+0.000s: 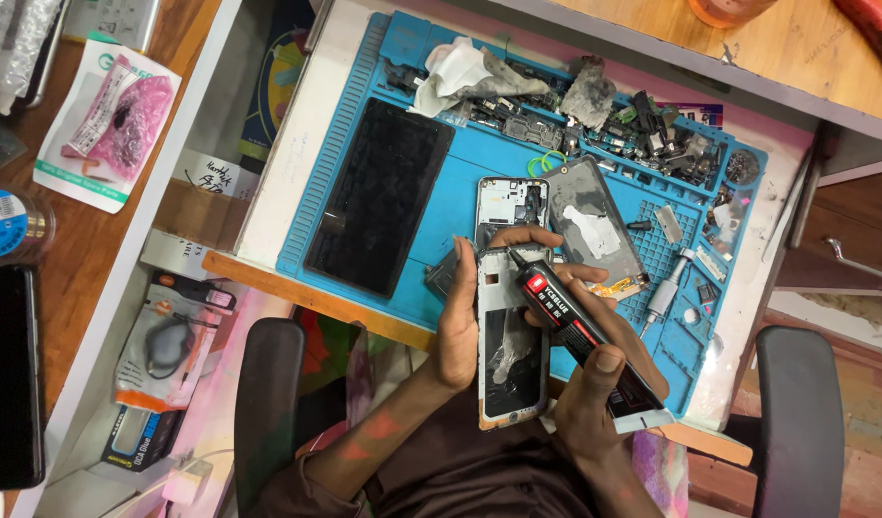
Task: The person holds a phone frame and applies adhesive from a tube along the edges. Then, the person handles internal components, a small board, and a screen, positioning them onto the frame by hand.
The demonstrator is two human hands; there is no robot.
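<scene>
Head view: left hand [457,331] grasps a phone frame [510,336] upright, steadying it. Right hand [599,384] grasps a black glue tube [573,324], its nozzle at the frame's top edge.

I count two hands, my left hand [457,331] and right hand [604,384], one glue tube [575,326], and two phone frames [511,336] [511,203]. At eleven o'clock lies one dark screen panel [378,197], on one blue mat [460,192].
</scene>
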